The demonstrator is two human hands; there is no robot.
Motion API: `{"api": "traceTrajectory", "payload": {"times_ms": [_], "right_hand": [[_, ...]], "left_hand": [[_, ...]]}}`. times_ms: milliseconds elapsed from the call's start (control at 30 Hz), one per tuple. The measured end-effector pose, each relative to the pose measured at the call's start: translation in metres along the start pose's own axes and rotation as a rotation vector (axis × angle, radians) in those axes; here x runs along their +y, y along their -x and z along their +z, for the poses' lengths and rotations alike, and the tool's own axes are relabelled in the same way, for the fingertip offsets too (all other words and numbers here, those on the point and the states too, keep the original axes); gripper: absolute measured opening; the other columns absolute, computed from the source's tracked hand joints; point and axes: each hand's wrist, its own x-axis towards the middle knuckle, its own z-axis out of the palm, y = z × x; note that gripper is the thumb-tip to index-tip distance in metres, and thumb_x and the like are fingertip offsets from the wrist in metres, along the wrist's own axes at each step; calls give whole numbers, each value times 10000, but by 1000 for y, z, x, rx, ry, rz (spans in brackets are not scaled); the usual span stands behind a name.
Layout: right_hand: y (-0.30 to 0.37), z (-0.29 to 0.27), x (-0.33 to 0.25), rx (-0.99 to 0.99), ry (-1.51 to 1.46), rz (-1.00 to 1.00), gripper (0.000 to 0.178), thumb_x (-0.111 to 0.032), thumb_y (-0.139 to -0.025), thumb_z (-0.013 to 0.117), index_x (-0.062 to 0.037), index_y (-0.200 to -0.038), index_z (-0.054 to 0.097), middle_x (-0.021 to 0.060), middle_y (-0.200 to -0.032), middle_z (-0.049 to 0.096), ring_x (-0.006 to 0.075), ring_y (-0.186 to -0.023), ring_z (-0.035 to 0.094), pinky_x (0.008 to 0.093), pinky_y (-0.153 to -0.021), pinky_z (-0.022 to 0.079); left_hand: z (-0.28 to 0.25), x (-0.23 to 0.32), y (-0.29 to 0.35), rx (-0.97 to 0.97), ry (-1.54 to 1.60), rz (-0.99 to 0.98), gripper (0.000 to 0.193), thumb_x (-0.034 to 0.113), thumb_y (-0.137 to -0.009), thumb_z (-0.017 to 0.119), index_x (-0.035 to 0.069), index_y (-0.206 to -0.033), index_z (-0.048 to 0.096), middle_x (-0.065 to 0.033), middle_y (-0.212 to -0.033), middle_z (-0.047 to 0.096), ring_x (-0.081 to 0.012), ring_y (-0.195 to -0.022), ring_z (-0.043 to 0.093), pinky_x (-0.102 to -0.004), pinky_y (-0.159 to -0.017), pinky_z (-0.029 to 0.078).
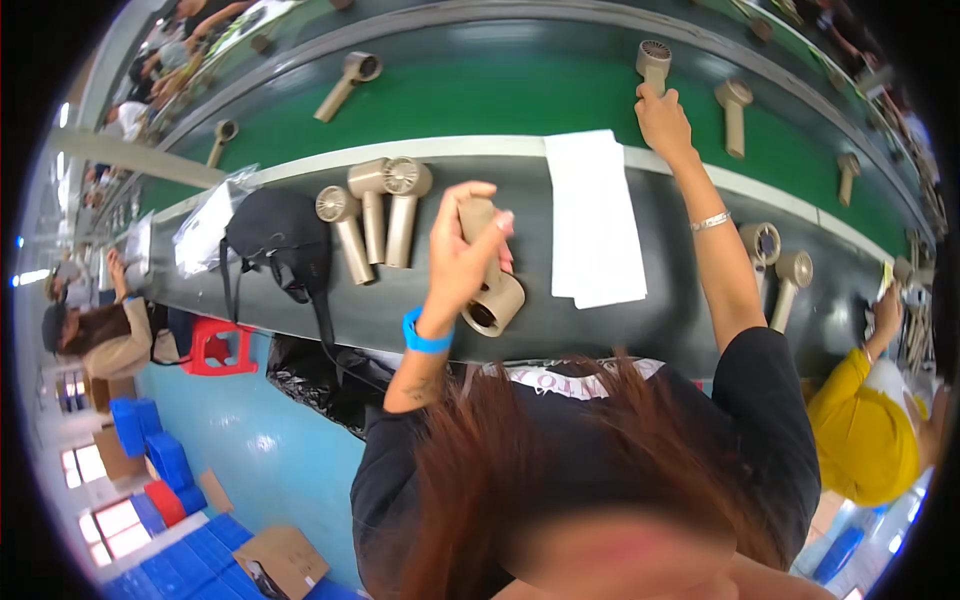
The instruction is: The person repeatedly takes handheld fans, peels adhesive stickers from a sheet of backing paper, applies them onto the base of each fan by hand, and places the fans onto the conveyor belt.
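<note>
Two tan fans, one in each hand.
The person's left hand (455, 262) has its fingers curled closed around the handle of one fan (509, 296), its head downward over the dark worktop (525, 215) (a blue wristband (427, 335) circles that wrist); the right hand (662, 120) reaches forward, fingers closed around the handle of a second fan (655, 58), head away, over the green belt (480, 98). White sheets (597, 225) lie between the forearms.

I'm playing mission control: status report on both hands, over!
Left hand: holding beige fan. Right hand: gripping second fan at green belt. White papers lie on dark table between them.
</note>
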Motion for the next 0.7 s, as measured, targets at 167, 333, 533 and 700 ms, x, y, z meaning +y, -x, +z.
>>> {"api": "traceTrajectory", "payload": {"times_ms": [167, 333, 533, 700], "right_hand": [[51, -37, 7, 150, 281, -119, 390, -318, -905, 489, -234, -1284, 449, 209, -1002, 520, 395, -828, 571, 439, -730, 459], [151, -57, -22, -355, -509, -197, 392, -191, -825, 620, -66, -1184, 523, 146, -1175, 521, 287, -1050, 524, 402, -857, 405], [238, -64, -39, -262, -410, -426, 521, -177, -779, 663, -95, -1263, 490, 107, -1353, 426, 265, -1228, 413, 427, -1023, 269], [234, -81, -20, -320, -449, -397, 451, -128, -776, 645, -104, -1215, 545, 91, -1374, 423, 265, -1264, 382, 446, -1055, 215]], "left_hand": [[13, -40, -31, -121, 107, -266, 278, 162, -866, 604, 47, -1077, 465, -105, -866, 593, -105, -500, 536, -241, -427, 461], [17, -60, -14, -149, 94, -453, 289, 207, -861, 616, 28, -1039, 477, -125, -938, 606, -105, -521, 553, -237, -445, 478], [38, -64, -13, -283, 170, -464, 276, 211, -865, 602, 14, -1006, 471, -147, -957, 614, -104, -535, 567, -230, -465, 506], [59, -72, -28, -357, 225, -509, 268, 183, -868, 591, -3, -1006, 456, -200, -1000, 626, -108, -513, 564, -223, -468, 514]]}}
